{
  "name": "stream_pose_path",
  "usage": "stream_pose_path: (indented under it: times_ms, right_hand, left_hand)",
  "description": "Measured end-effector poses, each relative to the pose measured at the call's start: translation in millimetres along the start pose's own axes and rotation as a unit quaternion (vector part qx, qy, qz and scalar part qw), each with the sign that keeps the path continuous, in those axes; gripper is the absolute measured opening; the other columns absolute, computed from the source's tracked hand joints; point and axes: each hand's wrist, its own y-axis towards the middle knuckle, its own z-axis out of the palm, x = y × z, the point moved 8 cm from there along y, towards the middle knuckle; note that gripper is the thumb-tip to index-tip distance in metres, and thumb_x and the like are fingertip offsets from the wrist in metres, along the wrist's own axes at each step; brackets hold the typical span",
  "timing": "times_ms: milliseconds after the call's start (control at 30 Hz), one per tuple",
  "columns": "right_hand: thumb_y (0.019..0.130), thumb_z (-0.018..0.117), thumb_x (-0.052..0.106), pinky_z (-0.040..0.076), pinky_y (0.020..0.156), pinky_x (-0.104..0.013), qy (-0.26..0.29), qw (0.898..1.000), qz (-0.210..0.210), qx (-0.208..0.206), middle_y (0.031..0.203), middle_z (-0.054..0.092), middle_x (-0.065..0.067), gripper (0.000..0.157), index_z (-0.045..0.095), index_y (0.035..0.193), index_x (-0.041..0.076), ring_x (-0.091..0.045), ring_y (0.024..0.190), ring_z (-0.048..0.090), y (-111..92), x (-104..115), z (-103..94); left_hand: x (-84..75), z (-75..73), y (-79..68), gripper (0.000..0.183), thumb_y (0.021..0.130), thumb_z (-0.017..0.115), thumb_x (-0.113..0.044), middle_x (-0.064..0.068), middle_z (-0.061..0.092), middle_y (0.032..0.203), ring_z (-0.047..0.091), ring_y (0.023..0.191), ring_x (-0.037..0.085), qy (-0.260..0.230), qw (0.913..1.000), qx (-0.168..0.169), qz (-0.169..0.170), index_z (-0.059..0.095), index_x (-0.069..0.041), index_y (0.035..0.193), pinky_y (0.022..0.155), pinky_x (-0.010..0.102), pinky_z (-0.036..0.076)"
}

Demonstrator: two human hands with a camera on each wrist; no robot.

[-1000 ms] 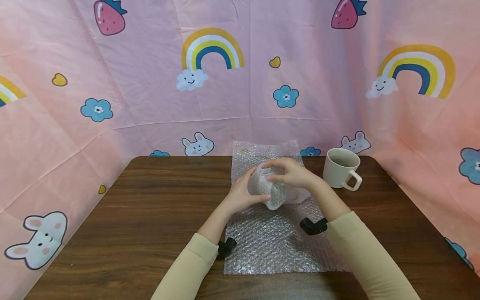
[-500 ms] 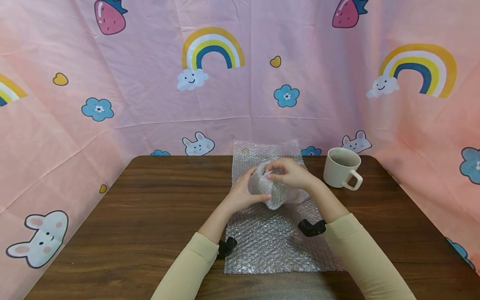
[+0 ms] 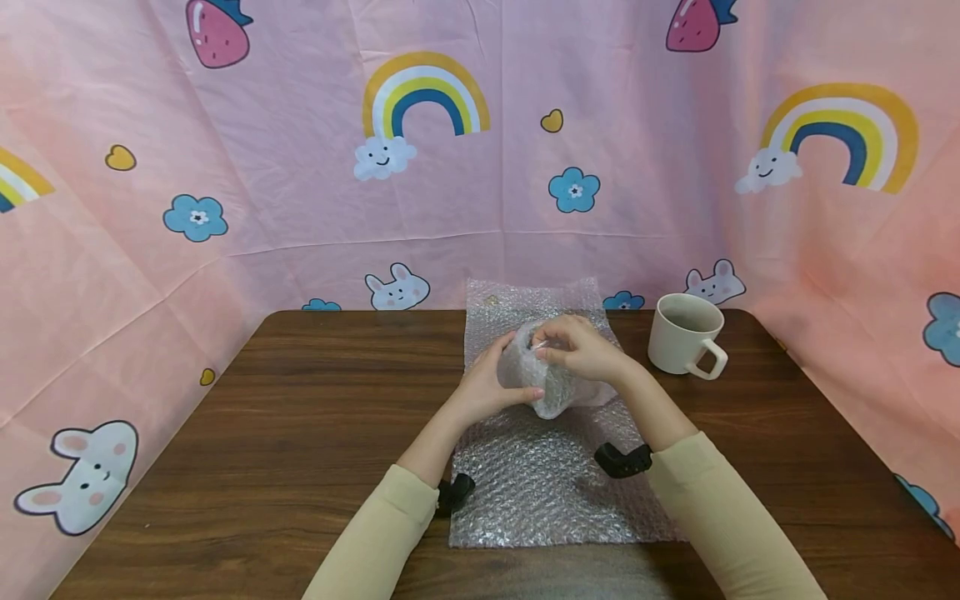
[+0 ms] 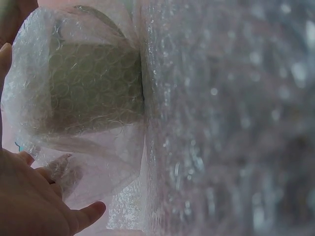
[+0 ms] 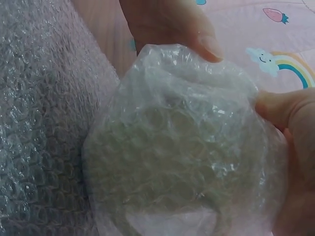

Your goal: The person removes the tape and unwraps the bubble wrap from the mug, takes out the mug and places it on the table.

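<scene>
Just pinched the bubble-wrapped bundle [image 3: 555,390] at twelve o'clock with the right hand [image 3: 583,348]; clamped round nine with the left hand [image 3: 480,387], so held from both sides.

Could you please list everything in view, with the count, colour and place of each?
Table: 1, dark brown, centre and foreground
Bubble wrap: at least 1 sheet, clear, spread on the table
Wrapped bundle: 1, clear wrap over something pale, over the bubble wrap
Mug: 1, off-white, upright, far right
Backdrop: 1, pink, multicoloured print, behind and beside the table
Wrist devices: 2, black, one per wrist
Sleeves: 2, cream, forearms
Left hand: 1, bare, holding the bundle
Right hand: 1, bare, pinching its wrap
</scene>
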Motion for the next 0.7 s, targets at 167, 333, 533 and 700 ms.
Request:
stream_pose_path:
  times_ms: [167, 333, 533, 700]
  right_hand:
    - [0.094, 0.061, 0.009, 0.011, 0.105, -0.058, 0.012, 1.0, -0.003, 0.003, 0.097, 0.06, -0.003, 0.004, 0.062, 0.095, 0.006, -0.027, 0.104, 0.048, -3.0, 0.3, 1.0]
    - [0.096, 0.058, 0.009, 0.007, 0.106, -0.057, 0.031, 1.0, -0.001, 0.008, 0.098, 0.057, -0.005, 0.006, 0.061, 0.097, 0.004, -0.031, 0.111, 0.043, -3.8, 0.0, 1.9]
    - [0.097, 0.056, 0.01, 0.006, 0.106, -0.057, 0.046, 0.999, -0.003, 0.016, 0.095, 0.056, -0.003, 0.005, 0.059, 0.095, 0.005, -0.028, 0.11, 0.043, -3.9, -3.0, 3.6]
    - [0.098, 0.055, 0.01, 0.005, 0.105, -0.057, 0.062, 0.998, -0.012, 0.026, 0.097, 0.055, -0.003, 0.009, 0.057, 0.096, 0.001, -0.029, 0.111, 0.041, -5.0, -3.0, 5.0]
  left_hand:
    - [-1.2, -0.2, -0.4, 0.101, 0.075, 0.078, -0.051, 0.0, 0.025, 0.154, 0.025, 0.139, 0.029, 0.001, 1.0, -0.001, 0.001, 0.02, -0.025, 0.153, 0.103, 0.058, 0.03]
    - [-3.3, -0.8, -0.3, 0.098, 0.077, 0.077, -0.049, -0.001, 0.026, 0.154, 0.025, 0.139, 0.028, -0.008, 0.9999, 0.003, 0.006, 0.02, -0.025, 0.153, 0.103, 0.057, 0.03]
    - [-3.9, -0.5, -0.3, 0.098, 0.078, 0.076, -0.05, 0.0, 0.025, 0.154, 0.026, 0.138, 0.028, -0.014, 0.9998, 0.006, 0.008, 0.02, -0.025, 0.153, 0.103, 0.058, 0.03]
    - [-3.2, -0.2, -0.2, 0.097, 0.078, 0.076, -0.049, 0.002, 0.026, 0.154, 0.027, 0.138, 0.028, -0.009, 0.9999, 0.007, 0.009, 0.02, -0.023, 0.153, 0.103, 0.057, 0.031]
